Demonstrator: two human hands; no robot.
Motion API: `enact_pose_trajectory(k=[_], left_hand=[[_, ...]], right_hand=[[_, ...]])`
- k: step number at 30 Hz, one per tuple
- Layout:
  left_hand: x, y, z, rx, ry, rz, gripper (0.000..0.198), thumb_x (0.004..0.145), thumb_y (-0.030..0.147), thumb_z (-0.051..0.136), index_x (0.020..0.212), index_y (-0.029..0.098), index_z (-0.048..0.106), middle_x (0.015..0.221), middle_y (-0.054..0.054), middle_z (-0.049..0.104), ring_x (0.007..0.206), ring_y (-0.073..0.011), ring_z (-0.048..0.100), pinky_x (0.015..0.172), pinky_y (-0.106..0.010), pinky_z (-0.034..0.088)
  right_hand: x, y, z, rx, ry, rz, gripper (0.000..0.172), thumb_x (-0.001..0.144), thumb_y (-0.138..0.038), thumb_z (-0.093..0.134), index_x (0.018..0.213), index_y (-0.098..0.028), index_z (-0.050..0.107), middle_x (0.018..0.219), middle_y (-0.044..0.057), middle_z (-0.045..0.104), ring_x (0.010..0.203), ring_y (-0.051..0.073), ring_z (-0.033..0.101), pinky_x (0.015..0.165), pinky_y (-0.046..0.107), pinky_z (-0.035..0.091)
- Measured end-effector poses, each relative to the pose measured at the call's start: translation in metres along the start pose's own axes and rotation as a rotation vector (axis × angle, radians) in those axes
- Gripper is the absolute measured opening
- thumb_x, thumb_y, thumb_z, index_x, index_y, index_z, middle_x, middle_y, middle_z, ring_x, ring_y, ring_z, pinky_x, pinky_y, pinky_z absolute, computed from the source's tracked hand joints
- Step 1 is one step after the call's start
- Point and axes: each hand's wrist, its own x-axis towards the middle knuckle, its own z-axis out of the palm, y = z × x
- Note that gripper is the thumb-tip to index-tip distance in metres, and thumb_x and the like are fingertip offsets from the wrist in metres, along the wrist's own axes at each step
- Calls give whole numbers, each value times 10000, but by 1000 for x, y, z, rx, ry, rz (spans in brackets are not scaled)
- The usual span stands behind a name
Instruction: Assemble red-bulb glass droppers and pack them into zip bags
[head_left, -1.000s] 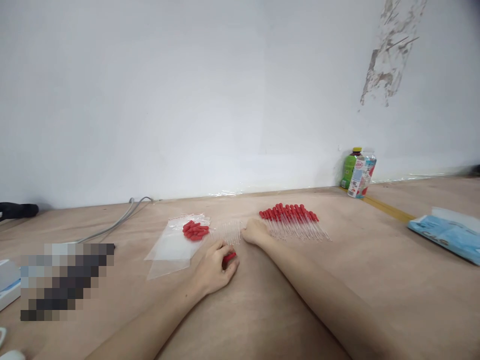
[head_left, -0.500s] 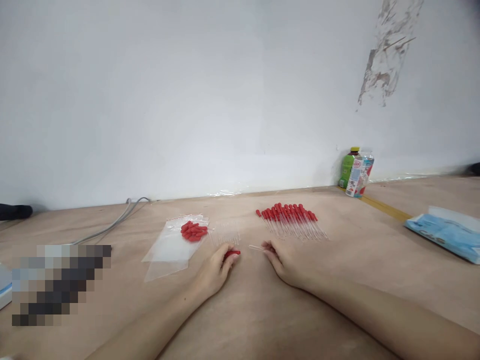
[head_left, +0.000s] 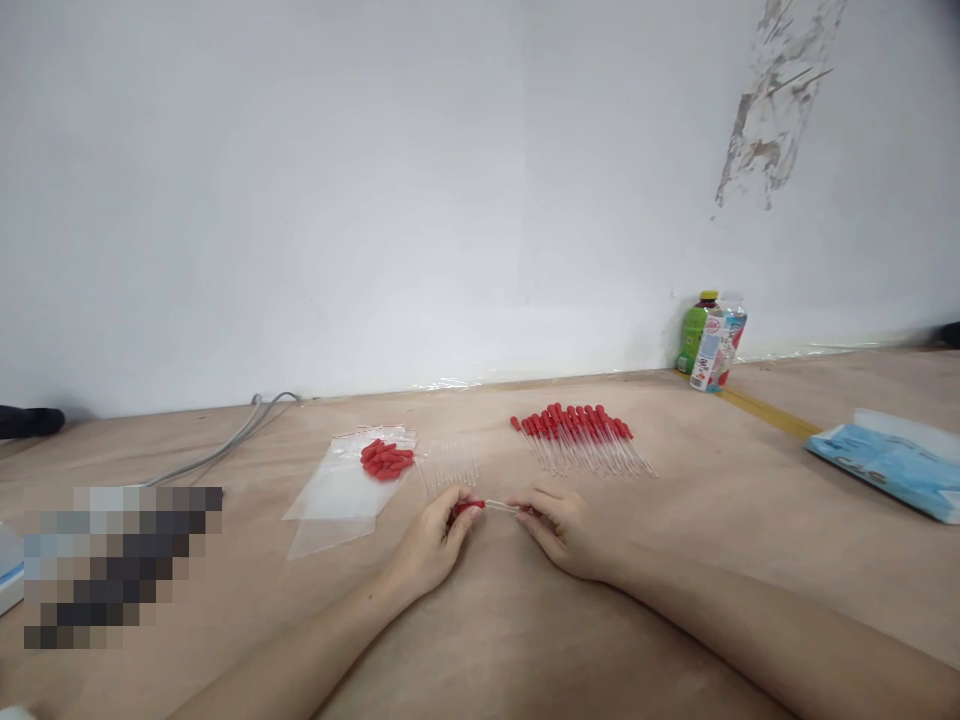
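Pinched in my left hand (head_left: 436, 538) is a red rubber dropper bulb (head_left: 470, 507), its mouth facing right. My right hand (head_left: 561, 528) is closed on a clear glass dropper tube (head_left: 501, 506), which points left. The tube's end meets the bulb's mouth; whether it sits inside cannot be made out. Beyond my left hand lie several bare glass tubes (head_left: 454, 462) in a row. A heap of loose red bulbs (head_left: 387, 460) rests on clear plastic bags (head_left: 330, 500). Past my right hand, droppers with red bulbs fitted (head_left: 577, 425) lie side by side.
Two bottles stand by the wall: a green one (head_left: 691, 335) and a white-labelled one (head_left: 716, 350). A blue packet (head_left: 889, 465) lies at the right. Grey cables (head_left: 240, 437) run at the left, near a pixelated dark area (head_left: 124, 570). Brown paper (head_left: 480, 630) covers the table.
My right hand has brought the glass tube left, so its end now meets the red bulb. My left hand has stayed nearly in place, still holding the bulb.
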Motion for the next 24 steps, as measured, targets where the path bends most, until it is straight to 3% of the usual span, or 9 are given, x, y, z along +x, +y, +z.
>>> enact_pose_trajectory(k=[12, 24], left_hand=[[-1, -3, 3, -198, -93, -12, 155, 863, 301, 385, 826, 182, 478, 651, 20, 512, 585, -113, 493, 555, -216, 420], [-3, 3, 2, -50, -164, 26, 169, 833, 283, 439, 800, 180, 568, 671, 17, 564, 609, -118, 492, 539, -201, 374]], right_hand=[[2, -2, -2, 10, -65, -19, 230, 834, -204, 409, 990, -208, 579, 790, 39, 576, 723, 132, 518, 662, 252, 412], [3, 9, 0, -109, -114, 4, 254, 841, -196, 426, 951, -284, 638, 787, 11, 598, 696, 115, 519, 707, 288, 358]])
